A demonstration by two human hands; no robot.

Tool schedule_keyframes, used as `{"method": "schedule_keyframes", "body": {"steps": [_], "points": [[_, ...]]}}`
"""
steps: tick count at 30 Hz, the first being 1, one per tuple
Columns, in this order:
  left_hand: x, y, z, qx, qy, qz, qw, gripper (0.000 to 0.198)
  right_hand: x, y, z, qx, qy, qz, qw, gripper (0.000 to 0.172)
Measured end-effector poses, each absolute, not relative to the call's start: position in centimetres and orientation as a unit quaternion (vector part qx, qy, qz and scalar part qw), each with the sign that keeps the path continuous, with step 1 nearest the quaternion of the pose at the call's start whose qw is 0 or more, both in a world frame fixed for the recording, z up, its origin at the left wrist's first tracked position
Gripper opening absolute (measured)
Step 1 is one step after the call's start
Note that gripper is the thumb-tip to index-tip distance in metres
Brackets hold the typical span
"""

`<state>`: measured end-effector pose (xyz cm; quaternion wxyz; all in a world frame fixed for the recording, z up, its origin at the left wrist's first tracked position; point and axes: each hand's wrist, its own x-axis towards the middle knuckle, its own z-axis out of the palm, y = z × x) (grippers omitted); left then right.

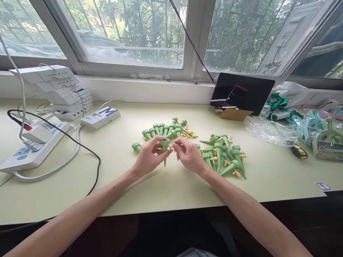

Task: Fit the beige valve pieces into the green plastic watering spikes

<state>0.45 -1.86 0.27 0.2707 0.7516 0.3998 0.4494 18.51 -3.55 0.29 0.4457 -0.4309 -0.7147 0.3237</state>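
Observation:
Between the thumb and fingers of my left hand [150,154] is a green plastic watering spike [165,145], cap up and pointed tip down. My right hand [189,152] pinches a small yellow valve [170,146] at the spike's right side; whether it is seated in the spike I cannot tell. Just beyond my hands lies a group of green spikes [161,127] with loose yellow valves [187,133] on its right. A second pile of spikes [219,153], with yellow valves at their sides, lies right of my right hand.
A power strip [40,142] with cables and a stack of white boxes [64,92] occupy the left. One white box [101,117] lies alone. A tablet [242,93] leans on a cardboard stand at the back right, near plastic bags [278,125] and a yellow-black tool [299,152].

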Motion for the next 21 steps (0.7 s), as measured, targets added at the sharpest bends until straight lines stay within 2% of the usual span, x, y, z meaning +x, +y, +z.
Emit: {"method": "schedule_keyframes", "body": {"steps": [5, 21], "points": [[0.48, -1.94, 0.27, 0.747, 0.408, 0.445, 0.277, 0.034, 18.47, -3.50, 0.25, -0.417, -0.712, 0.337, 0.453, 0.014], [0.36, -1.95, -0.09, 0.759, 0.398, 0.445, 0.259, 0.032, 18.66, -3.57, 0.45, -0.443, -0.720, 0.328, 0.421, 0.015]]}}
